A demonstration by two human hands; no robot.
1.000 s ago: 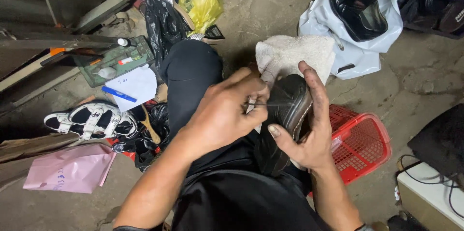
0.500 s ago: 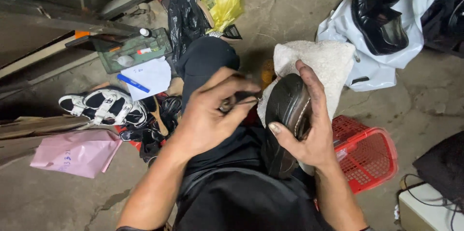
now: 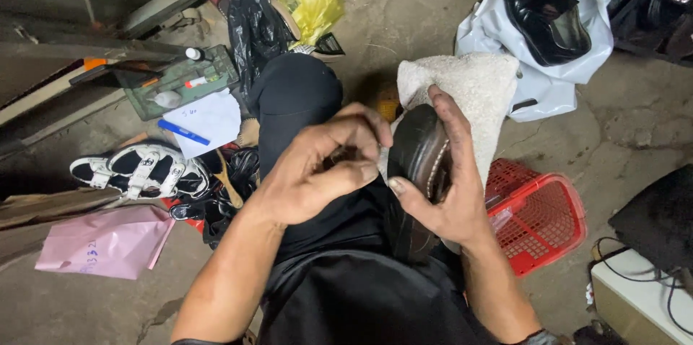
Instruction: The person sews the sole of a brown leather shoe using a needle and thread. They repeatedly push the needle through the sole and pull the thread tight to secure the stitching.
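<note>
red basket (image 3: 545,219) beside right hand (image 3: 447,193) gripping brown shoe (image 3: 415,154).

Seen from a single head-worn camera, looking steeply down and close over the lap onto a brown shoe (image 3: 417,164) gripped between the left hand (image 3: 317,172) and right hand (image 3: 444,193) (one view only); concrete floor (image 3: 404,20) stretching away at far edge.

Red basket (image 3: 541,219) crowds the right; bare concrete floor (image 3: 404,20) lies ahead.
</note>
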